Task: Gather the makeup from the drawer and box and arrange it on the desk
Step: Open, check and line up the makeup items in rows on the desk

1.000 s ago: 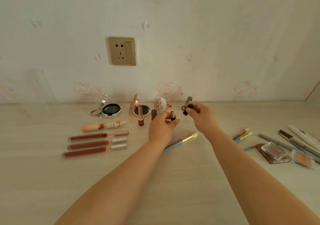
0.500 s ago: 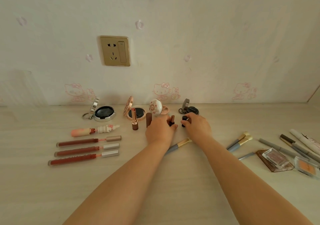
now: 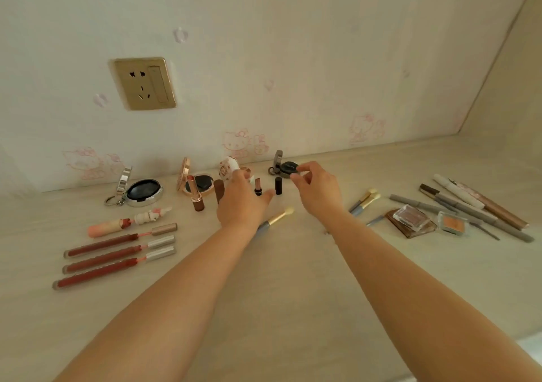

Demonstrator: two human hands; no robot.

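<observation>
Arranging step. Nearest on the pale wood-grain counter (image 3: 278,308) lies a grey-handled, gold-ferruled brush (image 3: 274,220). Beyond it the left hand (image 3: 242,202), fingers loosely spread and holding nothing, hovers beside the small uncapped lipstick (image 3: 257,186) and its black cap (image 3: 278,185) — both upright. The right hand (image 3: 318,189) pinches the small dark open compact (image 3: 286,168) near the counter's far edge; aligning it likely comes next.
</observation>
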